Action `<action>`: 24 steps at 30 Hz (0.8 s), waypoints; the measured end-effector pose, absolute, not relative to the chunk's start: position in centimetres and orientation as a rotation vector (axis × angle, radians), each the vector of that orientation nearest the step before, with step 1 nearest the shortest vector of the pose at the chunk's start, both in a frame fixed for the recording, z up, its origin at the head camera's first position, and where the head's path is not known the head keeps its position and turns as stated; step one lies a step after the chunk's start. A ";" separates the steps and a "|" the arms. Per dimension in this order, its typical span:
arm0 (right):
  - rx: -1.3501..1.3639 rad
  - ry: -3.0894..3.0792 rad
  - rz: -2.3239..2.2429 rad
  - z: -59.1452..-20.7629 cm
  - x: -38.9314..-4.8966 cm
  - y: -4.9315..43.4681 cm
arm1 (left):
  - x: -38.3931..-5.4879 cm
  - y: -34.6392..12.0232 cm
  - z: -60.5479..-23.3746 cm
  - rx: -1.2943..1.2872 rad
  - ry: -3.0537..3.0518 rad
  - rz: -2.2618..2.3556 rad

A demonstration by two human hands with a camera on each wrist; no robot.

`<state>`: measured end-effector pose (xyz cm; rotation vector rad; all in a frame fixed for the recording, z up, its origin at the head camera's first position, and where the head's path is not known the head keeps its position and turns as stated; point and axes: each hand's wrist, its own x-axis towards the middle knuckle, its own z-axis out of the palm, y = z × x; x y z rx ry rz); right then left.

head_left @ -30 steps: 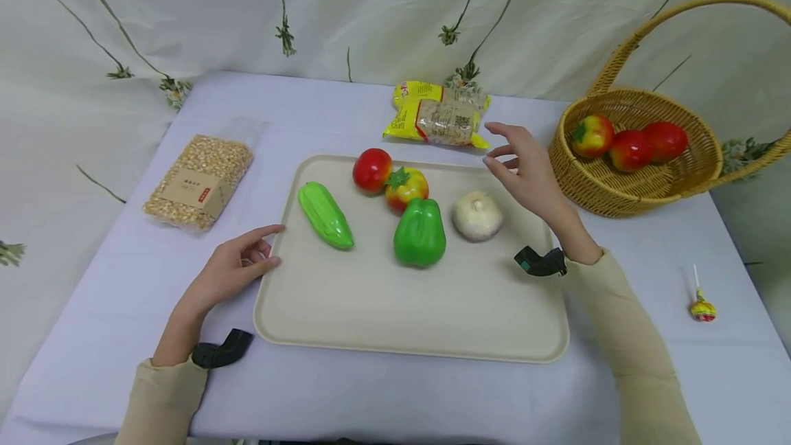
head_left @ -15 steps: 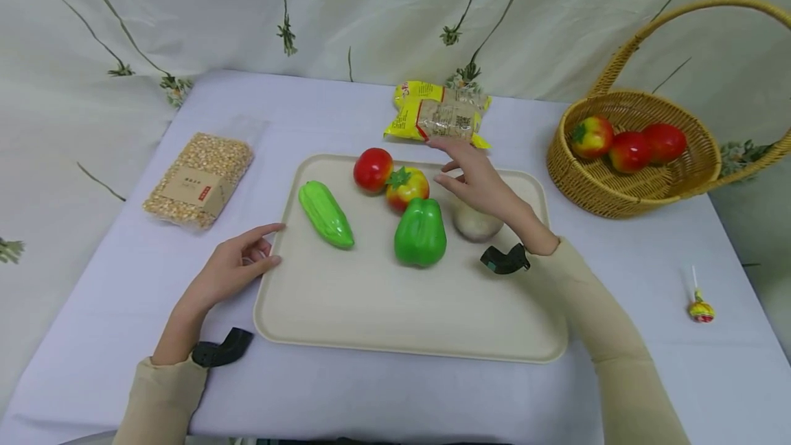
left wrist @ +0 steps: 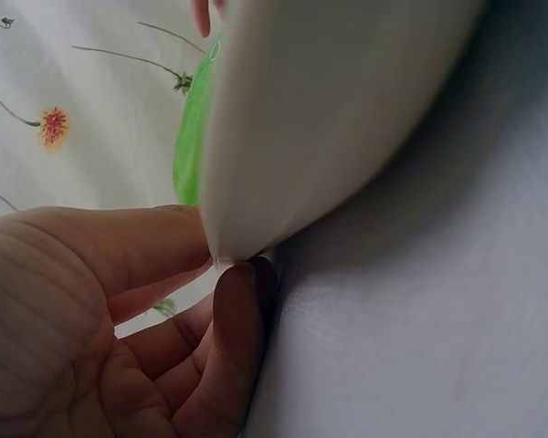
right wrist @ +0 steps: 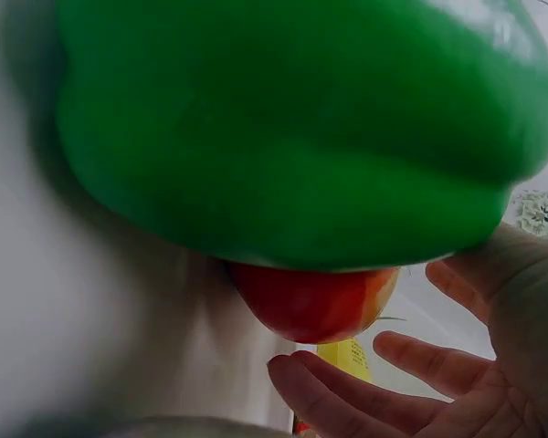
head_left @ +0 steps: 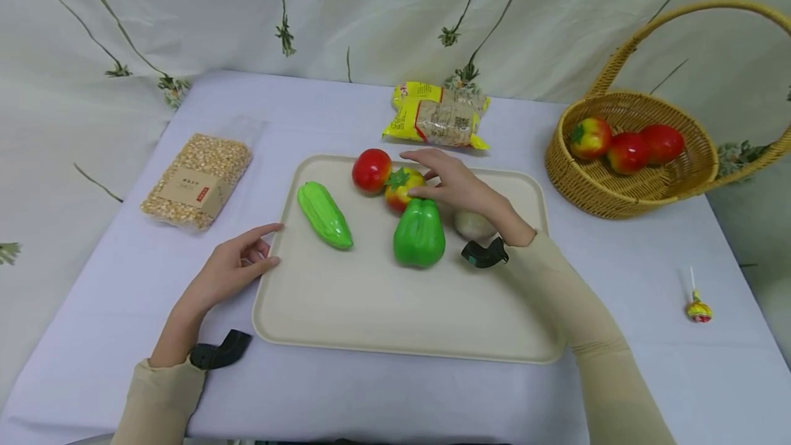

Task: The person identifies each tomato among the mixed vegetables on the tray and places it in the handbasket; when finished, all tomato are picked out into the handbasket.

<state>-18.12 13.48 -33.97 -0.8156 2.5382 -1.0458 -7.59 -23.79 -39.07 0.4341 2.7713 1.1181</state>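
Red-yellow tomato point(head_left: 398, 189), glossy and round, sits on the smooth beige tray point(head_left: 371, 307) just behind a lobed green pepper point(head_left: 419, 235). Right hand point(head_left: 456, 184), fingers spread and lightly bent, lies over and beside the tomato, holding nothing; contact unclear. Left hand point(head_left: 231, 266) touches the tray's left rim, thumb and forefinger apart. Widest open room: along the tray's near edge. Woven, tall-handled basket point(head_left: 583, 191) beside the far right corner; three shiny fruits point(head_left: 628, 152) inside.

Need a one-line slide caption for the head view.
Right hand at the red-and-yellow fruit behind the green pepper; left hand touching the edge of the tray.
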 end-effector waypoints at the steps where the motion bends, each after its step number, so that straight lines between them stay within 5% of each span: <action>1: -0.811 2.525 -1.035 -33.9 -18.1 13.3 | -7.6 -23.8 -39.1 0.432 2.770 1.120; 24: -0.817 2.522 -1.043 -33.2 -17.0 14.0 | -7.3 -23.7 -38.6 0.438 2.773 1.128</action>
